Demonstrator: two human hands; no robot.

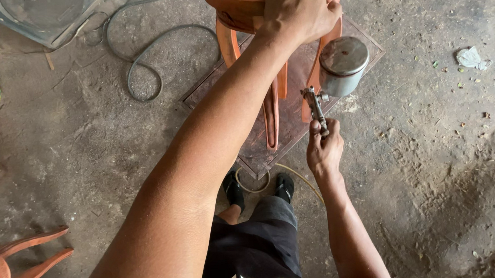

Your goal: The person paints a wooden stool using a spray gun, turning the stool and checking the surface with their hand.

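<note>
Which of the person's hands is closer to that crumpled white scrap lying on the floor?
The right hand. It grips the spray gun below and to the left of the crumpled white scrap. The left hand rests on the wooden stool, farther left.

My 1 head camera looks steeply down from above, close over my arms, onto the dirt floor [87,143] and my feet.
</note>
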